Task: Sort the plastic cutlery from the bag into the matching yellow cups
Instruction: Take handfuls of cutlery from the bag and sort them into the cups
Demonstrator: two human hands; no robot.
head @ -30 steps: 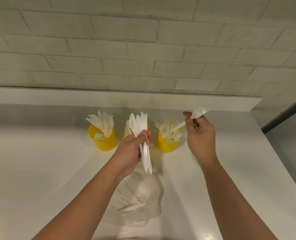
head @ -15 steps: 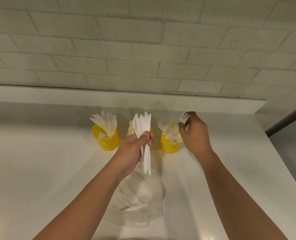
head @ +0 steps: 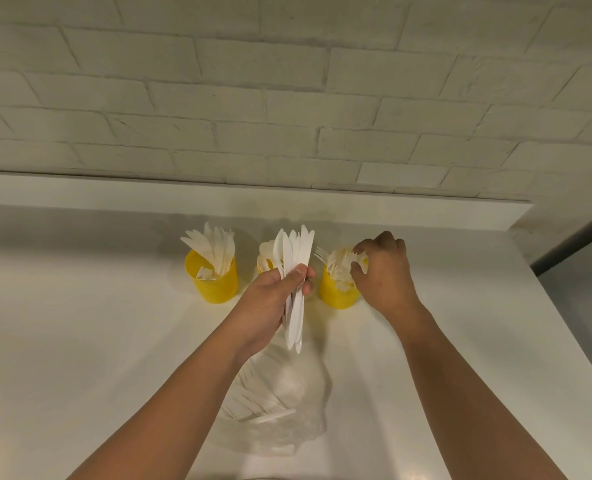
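Three yellow cups stand in a row on the white counter. The left cup (head: 213, 289) holds knives, and the right cup (head: 336, 297) holds forks (head: 337, 263). The middle cup (head: 262, 266) holds spoons and is mostly hidden. In front of it, my left hand (head: 270, 303) is shut on a bundle of white cutlery (head: 298, 261), held upright. My right hand (head: 384, 271) is at the mouth of the right cup, thumb and fingertips pinched on a fork sunk among the others. The clear plastic bag (head: 284, 410) with more cutlery lies below my hands.
A white brick wall with a raised ledge (head: 287, 202) runs behind the cups. The counter's right edge (head: 564, 334) drops off close to my right arm. Bare counter (head: 80, 341) spreads to the left of the cups and bag.
My right hand carried a fork from up in the air down into the right cup. My left hand kept its bundle almost still.
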